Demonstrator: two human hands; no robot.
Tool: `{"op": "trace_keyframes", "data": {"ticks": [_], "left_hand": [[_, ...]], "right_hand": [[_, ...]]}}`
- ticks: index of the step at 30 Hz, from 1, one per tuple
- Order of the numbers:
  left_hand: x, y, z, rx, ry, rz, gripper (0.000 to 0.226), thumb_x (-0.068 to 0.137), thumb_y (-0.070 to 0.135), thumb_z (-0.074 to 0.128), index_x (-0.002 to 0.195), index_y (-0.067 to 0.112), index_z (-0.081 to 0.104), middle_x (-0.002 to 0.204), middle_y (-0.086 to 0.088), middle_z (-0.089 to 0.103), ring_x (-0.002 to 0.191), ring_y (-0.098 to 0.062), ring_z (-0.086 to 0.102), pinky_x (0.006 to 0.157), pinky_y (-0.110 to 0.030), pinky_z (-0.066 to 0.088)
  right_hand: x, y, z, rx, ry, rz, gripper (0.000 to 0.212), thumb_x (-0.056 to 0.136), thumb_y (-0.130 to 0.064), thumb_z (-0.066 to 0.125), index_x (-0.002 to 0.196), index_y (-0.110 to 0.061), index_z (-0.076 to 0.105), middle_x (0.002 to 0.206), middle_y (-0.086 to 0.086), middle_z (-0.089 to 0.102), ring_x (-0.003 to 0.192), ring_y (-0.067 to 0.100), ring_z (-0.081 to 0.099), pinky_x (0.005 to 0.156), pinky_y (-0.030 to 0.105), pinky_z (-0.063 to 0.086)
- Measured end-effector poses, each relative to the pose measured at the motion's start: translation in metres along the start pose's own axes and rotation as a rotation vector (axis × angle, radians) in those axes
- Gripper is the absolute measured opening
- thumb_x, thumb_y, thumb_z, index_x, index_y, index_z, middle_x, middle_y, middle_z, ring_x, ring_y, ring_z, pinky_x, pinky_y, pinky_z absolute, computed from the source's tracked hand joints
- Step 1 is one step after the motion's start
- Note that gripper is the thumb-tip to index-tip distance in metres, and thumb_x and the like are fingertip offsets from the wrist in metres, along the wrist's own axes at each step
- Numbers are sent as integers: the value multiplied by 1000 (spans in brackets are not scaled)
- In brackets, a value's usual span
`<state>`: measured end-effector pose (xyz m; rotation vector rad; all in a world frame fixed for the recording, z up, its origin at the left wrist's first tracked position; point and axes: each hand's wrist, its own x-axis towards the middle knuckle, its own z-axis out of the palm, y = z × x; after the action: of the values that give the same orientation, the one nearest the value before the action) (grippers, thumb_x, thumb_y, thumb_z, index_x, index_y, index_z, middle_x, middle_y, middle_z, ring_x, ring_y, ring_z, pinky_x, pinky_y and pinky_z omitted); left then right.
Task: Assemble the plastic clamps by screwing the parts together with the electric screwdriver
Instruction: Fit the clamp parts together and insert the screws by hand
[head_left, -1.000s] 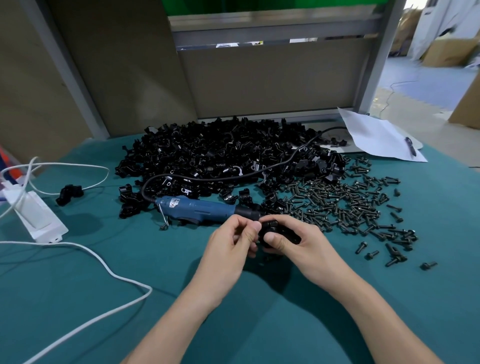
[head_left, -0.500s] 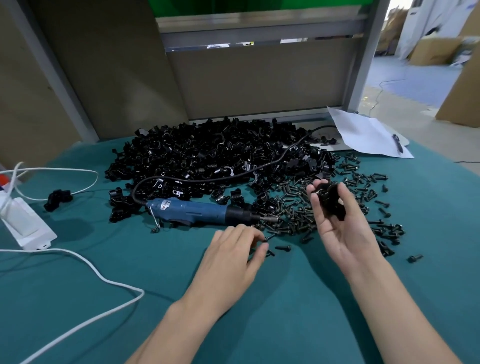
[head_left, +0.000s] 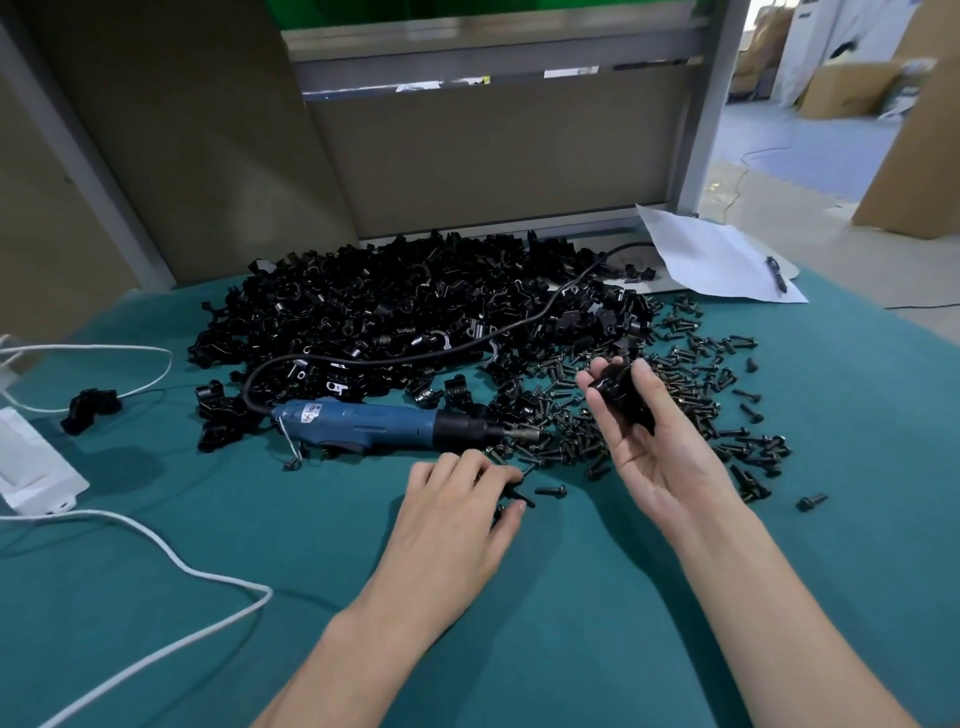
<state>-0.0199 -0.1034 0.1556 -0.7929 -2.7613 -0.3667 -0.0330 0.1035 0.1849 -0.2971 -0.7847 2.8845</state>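
Currently the right hand (head_left: 660, 457), centre-right of frame, is raised palm-up, fingers and thumb curled round a black clamp (head_left: 621, 397) above the loose screws (head_left: 691, 384). The left hand (head_left: 452, 519) rests on the bench (head_left: 208, 597), fingers pinching a single screw (head_left: 522, 496). The electric screwdriver (head_left: 363, 423) lies just above it, beside the clamp pile (head_left: 389, 312).

Beige partition panels (head_left: 498, 156), cardboard boxes (head_left: 852, 88) beyond.
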Motion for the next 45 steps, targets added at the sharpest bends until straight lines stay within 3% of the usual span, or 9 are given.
{"op": "trace_keyframes", "data": {"ticks": [7, 11, 21, 25, 28, 35, 41, 45], "left_hand": [[4, 3, 2, -56, -15, 31, 24, 107, 35, 43, 124, 32, 59, 118, 19, 59, 109, -9, 48, 97, -29, 30], [6, 2, 3, -90, -34, 27, 28, 107, 36, 40, 128, 30, 57, 118, 16, 56, 110, -10, 45, 100, -27, 27], [4, 1, -1, -186, 34, 70, 12, 105, 31, 48, 114, 28, 56, 111, 17, 58, 105, -7, 49, 105, -30, 29], [4, 0, -5, -486, 161, -51, 13, 104, 33, 51, 113, 33, 60, 112, 22, 54, 109, 0, 47, 98, -19, 36], [5, -1, -8, -695, 231, -112, 13, 103, 32, 54, 112, 34, 63, 112, 23, 56, 113, -5, 57, 93, -17, 45], [6, -4, -8, -768, 258, -135, 14, 102, 25, 59, 111, 30, 69, 109, 20, 61, 110, -1, 60, 90, -9, 42], [8, -6, -9, -856, 205, -170, 14, 100, 21, 64, 107, 29, 72, 109, 20, 67, 112, 2, 61, 93, -12, 46], [9, -4, -8, -1011, 140, -276, 17, 97, 22, 69, 108, 35, 68, 101, 19, 71, 93, 0, 65, 85, -18, 52]], "right_hand": [[2, 9, -2, -230, -120, 53, 44, 89, -22, 70, 120, 10, 66, 120, 21, 74, 109, 28, 74, 74, 23, 62], [1, 16, 1, -348, -168, 74, 42, 89, -21, 69, 120, 8, 67, 121, 20, 74, 111, 30, 73, 77, 26, 62], [0, 24, 1, -428, -167, 112, 36, 84, -20, 71, 113, 2, 69, 112, 20, 76, 98, 30, 76, 75, 31, 63], [0, 25, 1, -457, -190, 126, 38, 86, -21, 70, 115, 3, 69, 113, 20, 76, 98, 28, 76, 79, 33, 64], [-1, 28, 0, -521, -230, 150, 39, 86, -24, 70, 116, 1, 71, 118, 19, 75, 103, 25, 75, 80, 32, 63], [-5, 36, 2, -583, -301, 198, 31, 86, -25, 73, 108, -4, 78, 113, 17, 75, 104, 22, 73, 85, 34, 61], [-6, 35, 3, -556, -306, 179, 30, 88, -22, 71, 110, -2, 77, 122, 21, 73, 113, 28, 72, 86, 34, 61], [-8, 37, 3, -605, -330, 153, 34, 89, -23, 71, 117, -3, 73, 120, 20, 74, 112, 28, 72, 87, 34, 61]]}}
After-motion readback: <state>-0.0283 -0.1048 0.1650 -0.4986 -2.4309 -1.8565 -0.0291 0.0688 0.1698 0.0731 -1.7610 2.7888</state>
